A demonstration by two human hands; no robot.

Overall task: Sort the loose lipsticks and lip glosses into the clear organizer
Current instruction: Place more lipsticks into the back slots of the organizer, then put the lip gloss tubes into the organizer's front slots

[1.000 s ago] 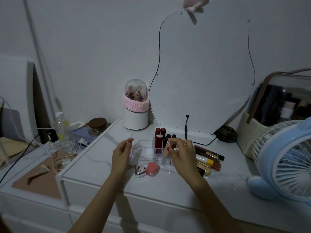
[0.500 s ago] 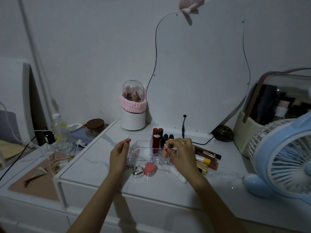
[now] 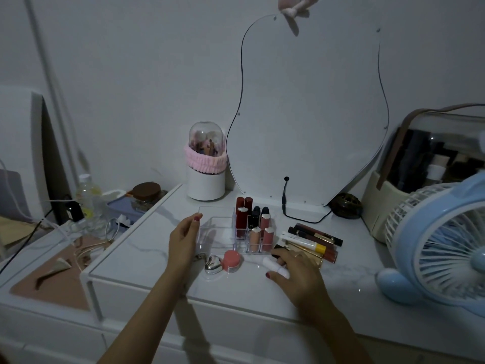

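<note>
Head view: your right hand (image 3: 298, 274) fingers pinch a white tube (image 3: 275, 267); your left hand (image 3: 183, 239), fingers relaxed, steadies the clear organizer (image 3: 215, 233).

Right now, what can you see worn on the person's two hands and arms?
Both forearms are bare, with no sleeves in view. The left hand has dark red nail polish. The right hand has the same red polish and a thin ring on one of its fingers.
</note>
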